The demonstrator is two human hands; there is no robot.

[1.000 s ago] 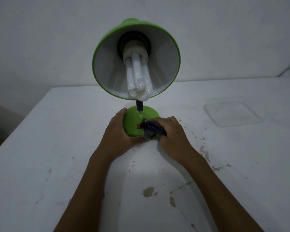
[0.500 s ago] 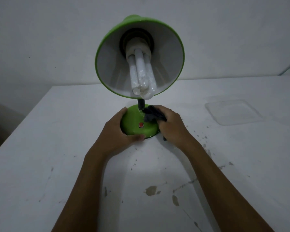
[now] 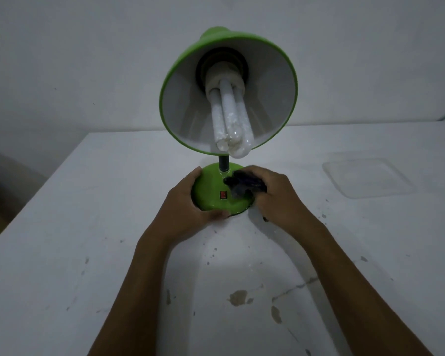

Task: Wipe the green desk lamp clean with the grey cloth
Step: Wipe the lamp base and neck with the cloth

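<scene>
My right hand (image 3: pixel 275 194), clamped on the cloth (image 3: pixel 244 186), has slid from the lamp (image 3: pixel 216 199) base's 5 o'clock edge to 2 o'clock while my left hand (image 3: pixel 188 204) still grips the base, so base wiping continues.

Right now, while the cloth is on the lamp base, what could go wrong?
1. The grey cloth in the right hand rubs close to the red switch; it might press it.
2. The shade leans forward over the base; if the left hand lets go, the lamp could tip.
3. The bulb hangs exposed above the hands.
</scene>
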